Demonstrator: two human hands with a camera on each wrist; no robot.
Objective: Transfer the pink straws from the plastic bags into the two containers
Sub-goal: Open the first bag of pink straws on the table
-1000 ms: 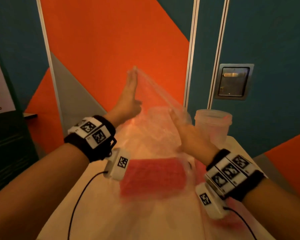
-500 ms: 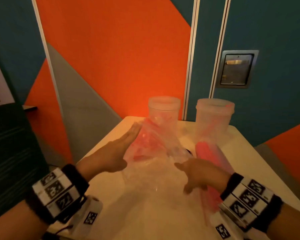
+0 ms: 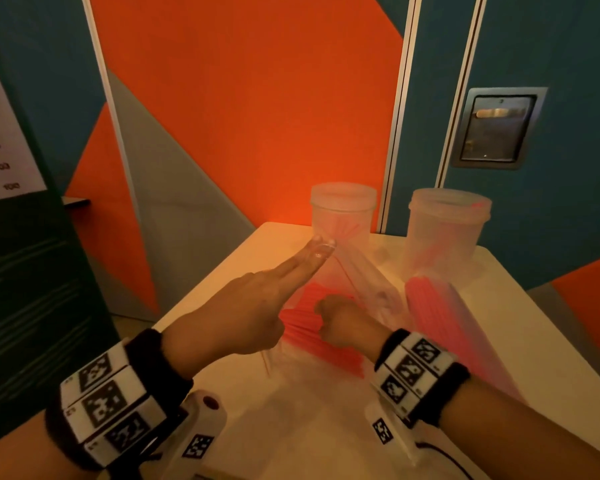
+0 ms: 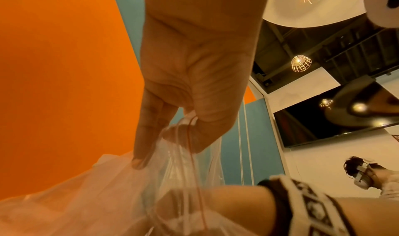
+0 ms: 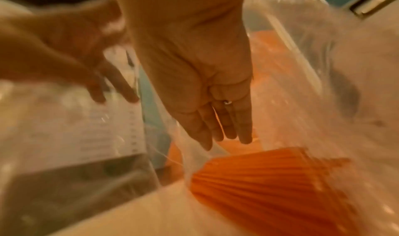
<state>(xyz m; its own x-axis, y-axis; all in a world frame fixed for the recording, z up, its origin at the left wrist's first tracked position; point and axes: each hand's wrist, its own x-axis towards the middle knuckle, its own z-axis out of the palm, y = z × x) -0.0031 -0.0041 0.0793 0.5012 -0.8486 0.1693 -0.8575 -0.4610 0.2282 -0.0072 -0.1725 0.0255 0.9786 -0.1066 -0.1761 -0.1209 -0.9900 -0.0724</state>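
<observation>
Item: clear plastic bag (image 3: pixel 326 368) of pink straws (image 3: pixel 312 327), lying on the white worktop (image 3: pixel 222 271), mouth toward the two containers.

Left hand (image 3: pixel 253 306): thumb and straight fingers pinch the bag's mouth, holding it raised.

Right hand (image 5: pixel 207 93): inside the bag, fingers extended toward the straws, nothing grasped.

Left container (image 3: pixel 343 216), right container (image 3: pixel 447 230): upright at the far edge, a few straws inside each.

Second bag (image 3: pixel 447 313): full, beside the right wrist.

Risk, as judged: thin film may slip from the pinch, closing the mouth; loose straws may fan out and spill on withdrawal.
</observation>
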